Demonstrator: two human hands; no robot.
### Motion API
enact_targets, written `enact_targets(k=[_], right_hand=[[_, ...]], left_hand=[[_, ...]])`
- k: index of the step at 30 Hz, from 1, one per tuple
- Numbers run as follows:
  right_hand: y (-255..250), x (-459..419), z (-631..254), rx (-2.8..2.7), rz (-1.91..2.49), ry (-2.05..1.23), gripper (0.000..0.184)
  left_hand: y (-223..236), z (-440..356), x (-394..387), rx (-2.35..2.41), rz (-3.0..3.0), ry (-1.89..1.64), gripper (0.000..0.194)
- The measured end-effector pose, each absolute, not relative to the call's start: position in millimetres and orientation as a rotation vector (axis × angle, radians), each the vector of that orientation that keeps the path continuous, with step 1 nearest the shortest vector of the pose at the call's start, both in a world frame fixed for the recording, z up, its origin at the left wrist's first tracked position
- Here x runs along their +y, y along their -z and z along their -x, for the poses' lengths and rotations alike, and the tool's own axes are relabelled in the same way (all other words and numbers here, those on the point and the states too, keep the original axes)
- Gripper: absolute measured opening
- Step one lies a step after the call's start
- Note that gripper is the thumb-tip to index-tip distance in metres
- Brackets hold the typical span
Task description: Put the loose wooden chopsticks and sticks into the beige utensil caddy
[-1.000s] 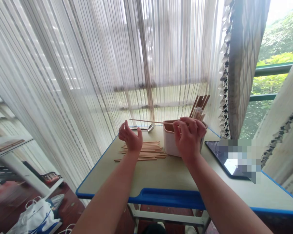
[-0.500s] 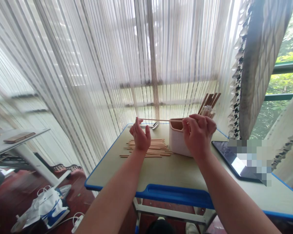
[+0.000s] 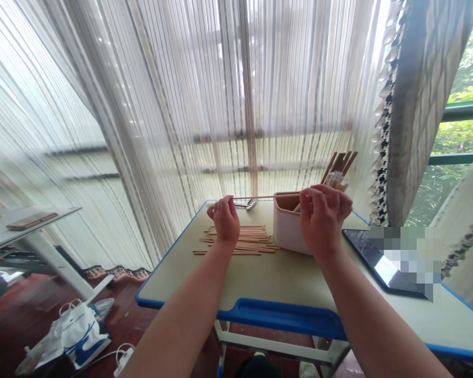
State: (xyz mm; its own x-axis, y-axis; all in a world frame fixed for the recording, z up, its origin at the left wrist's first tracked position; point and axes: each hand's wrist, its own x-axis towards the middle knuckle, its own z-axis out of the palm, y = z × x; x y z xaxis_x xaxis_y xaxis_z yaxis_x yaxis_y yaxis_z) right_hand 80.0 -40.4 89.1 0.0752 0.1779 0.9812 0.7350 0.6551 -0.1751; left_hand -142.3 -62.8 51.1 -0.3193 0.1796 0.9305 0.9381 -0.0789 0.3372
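Note:
A thin wooden chopstick (image 3: 260,197) is stretched level between my two hands, above the table. My left hand (image 3: 225,218) pinches its left end with closed fingers. Around the other end, the fingers of my right hand (image 3: 324,212) are closed, in front of a white utensil holder (image 3: 289,231) with a brown rim. Part of a light wooden piece shows inside the holder; my right hand hides the rest. Below and behind my left hand, several loose chopsticks (image 3: 254,245) lie side by side on the table (image 3: 181,273).
A slotted metal spoon (image 3: 252,204) lies at the back edge. Brown sticks (image 3: 341,163) stand behind the holder, near clear plastic. On the right rests a dark tablet (image 3: 368,257), partly blurred out. Bags (image 3: 74,336) lie on the floor at left, beside another table (image 3: 63,215).
My left hand's fingers have closed from an open pose onto the chopstick's left end. My right hand has shifted slightly right, and more of the holder's inside shows.

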Motion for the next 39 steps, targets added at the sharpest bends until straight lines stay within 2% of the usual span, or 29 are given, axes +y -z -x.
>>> enact_targets(k=[16, 22, 26, 33, 39], right_hand=[[-97.7, -51.4, -81.9, -1.359, 0.630, 0.281, 0.011], [-97.4, -54.1, -86.9, -1.293, 0.639, 0.246, 0.011], [-97.8, -53.5, -94.2, -1.093, 0.664, 0.342, 0.012], [-99.4, -46.7, -102.9, -0.936, 0.630, 0.431, 0.014], [-96.3, -52.1, -101.5, -1.019, 0.631, 0.389, 0.017]], left_hand=[[-50.6, 143.0, -63.7, -1.399, 1.265, 1.335, 0.016], [-51.6, 137.1, -66.9, -1.416, 1.362, 1.280, 0.019], [-47.4, 134.1, -63.4, -1.561, 1.504, 1.158, 0.030], [-27.4, 141.8, -48.3, -1.986, 1.680, 0.808, 0.034], [-26.6, 142.2, -46.6, -2.057, 1.686, 0.770, 0.036]])
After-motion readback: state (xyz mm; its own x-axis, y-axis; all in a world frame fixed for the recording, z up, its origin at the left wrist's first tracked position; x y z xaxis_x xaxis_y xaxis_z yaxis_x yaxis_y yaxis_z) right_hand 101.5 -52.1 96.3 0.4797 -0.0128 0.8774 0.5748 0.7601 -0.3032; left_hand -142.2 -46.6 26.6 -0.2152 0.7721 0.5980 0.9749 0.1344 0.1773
